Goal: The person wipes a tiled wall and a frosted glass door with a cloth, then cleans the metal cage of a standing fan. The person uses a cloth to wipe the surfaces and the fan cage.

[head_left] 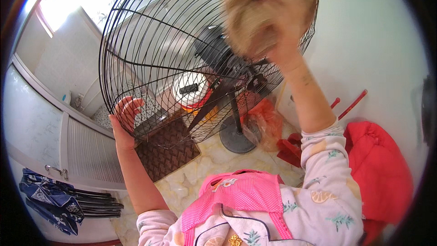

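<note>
A large black stand fan [213, 45] fills the upper middle, its wire cage tilted in front of me. At the cage's lower left rim, my left hand [126, 117] has its fingers curled around the wires. My right hand [291, 30] is raised at the cage's upper right, closed on a brown cloth [250, 16] that lies against the wires. Motion blurs both cloth and hand, so the exact finger grip is unclear. Dark fan blades [205, 111] show through the cage, and the round base [239, 139] stands on the floor.
Behind the cage are a white-lidded container [191, 89] and a brown woven mat [170, 148]. A red plastic bag [266, 118] sits beside the fan base. Red padded fabric [378, 164] lies at right, near the white wall. A ribbed door panel [91, 150] and dark blue cloth [48, 200] are at left.
</note>
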A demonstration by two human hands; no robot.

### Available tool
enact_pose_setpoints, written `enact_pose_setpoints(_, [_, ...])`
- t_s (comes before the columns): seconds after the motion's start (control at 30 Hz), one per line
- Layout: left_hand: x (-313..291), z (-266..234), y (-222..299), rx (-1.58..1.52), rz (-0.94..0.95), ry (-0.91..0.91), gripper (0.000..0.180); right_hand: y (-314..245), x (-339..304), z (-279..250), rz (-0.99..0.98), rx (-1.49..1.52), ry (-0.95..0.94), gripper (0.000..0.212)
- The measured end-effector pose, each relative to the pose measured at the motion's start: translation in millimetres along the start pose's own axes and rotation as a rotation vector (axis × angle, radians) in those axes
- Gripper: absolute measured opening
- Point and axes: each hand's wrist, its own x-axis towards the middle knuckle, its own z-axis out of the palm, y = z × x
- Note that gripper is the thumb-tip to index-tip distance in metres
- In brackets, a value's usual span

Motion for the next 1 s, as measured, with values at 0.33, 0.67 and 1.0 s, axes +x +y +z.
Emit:
enact_pose_setpoints(0.33, [4,-8,-10,-0.04,0.052,0.002,0.084,-174,-244,30,0.817,0.993,-0.785,0.052])
enact_pose_setpoints(0.67, [0,-7,-2,-0.009,0.053,-0.028,0.082,-86,-202,17,0.039,0.259,-0.507,0.044])
enact_pose_setpoints(1.0, [8,10,20,0.147,0.121,0.13,0.065,27,-153,-18,1.08,0.366,0.176,0.03])
